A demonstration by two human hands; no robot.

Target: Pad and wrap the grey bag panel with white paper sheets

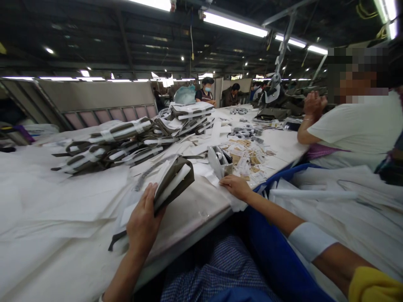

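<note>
My left hand (145, 222) is closed on a folded dark olive fabric bag (176, 182) with white padding sheets showing along its folds. It is tilted upward above the table's near edge, and a dark strap end (117, 241) hangs out below. My right hand (236, 186) is at the near end of a grey tape dispenser (217, 161), its fingers bent together against it. Whatever is between those fingertips is too small to make out. Thin clear film lies just under this hand.
Bundled olive bags (107, 144) with white wrapping are piled at the back left. White sheets (63, 201) cover the left side. Tan tags (248, 157) and tape rolls (245, 132) lie beyond the dispenser. A blue bin (267, 239) holds clear plastic. A co-worker (355, 121) sits at right.
</note>
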